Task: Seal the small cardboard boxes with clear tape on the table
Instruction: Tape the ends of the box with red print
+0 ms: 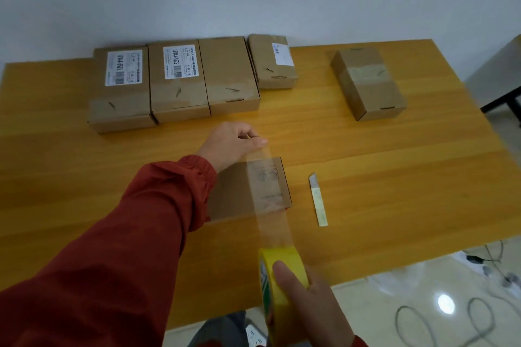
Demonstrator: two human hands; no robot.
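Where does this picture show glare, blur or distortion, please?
Head view: a bright glare spot on the glossy floor; the tape roll and right hand near the lens look soft; the far boxes splay outward from wide-angle distortion; light is dim and even.

One head-worn wide-angle view, facing forward and down over the table, right hand nearest, left hand farther ahead

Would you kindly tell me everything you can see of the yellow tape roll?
The yellow tape roll is gripped on edge by the right hand, thumb across its outer face; green print marks its side. A clear strip runs from it over the small cardboard box to the left hand, which pinches its end.
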